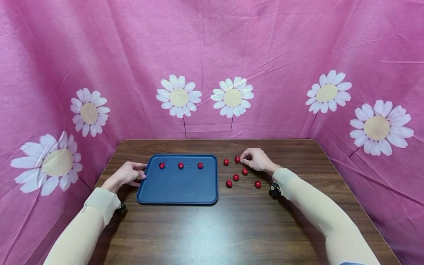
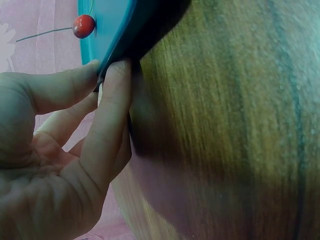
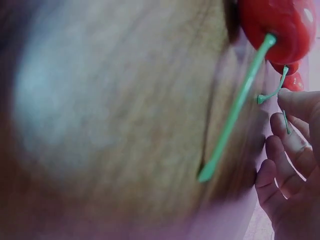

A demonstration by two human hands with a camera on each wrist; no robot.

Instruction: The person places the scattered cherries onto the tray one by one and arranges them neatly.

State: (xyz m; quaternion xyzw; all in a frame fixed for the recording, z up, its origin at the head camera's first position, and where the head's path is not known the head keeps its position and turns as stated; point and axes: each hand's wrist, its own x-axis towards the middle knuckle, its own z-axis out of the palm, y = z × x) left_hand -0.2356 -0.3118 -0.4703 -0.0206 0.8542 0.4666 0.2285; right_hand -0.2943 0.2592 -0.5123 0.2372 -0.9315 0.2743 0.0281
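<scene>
My left hand [image 1: 127,173] pinches the left rim of a dark blue tray [image 1: 179,187], thumb above and fingers below, as the left wrist view shows. Inside the tray, three red cherries with thin stems lie in a row near the far edge: a left cherry [image 1: 162,165], a middle cherry [image 1: 180,166] and a right cherry [image 1: 200,166]. To the right of the tray, my right hand [image 1: 257,160] holds a cherry [image 1: 237,159] by its stem between thumb and fingers. That cherry is close to the tabletop; its stem is partly hidden by the thumb.
Several loose cherries lie on the brown wooden table [image 1: 198,235] around the right hand, among them a cherry [image 1: 226,162] just left of it and a cherry [image 1: 258,184] nearer me. A pink cloth [image 1: 205,44] with white daisies hangs behind and beside the table.
</scene>
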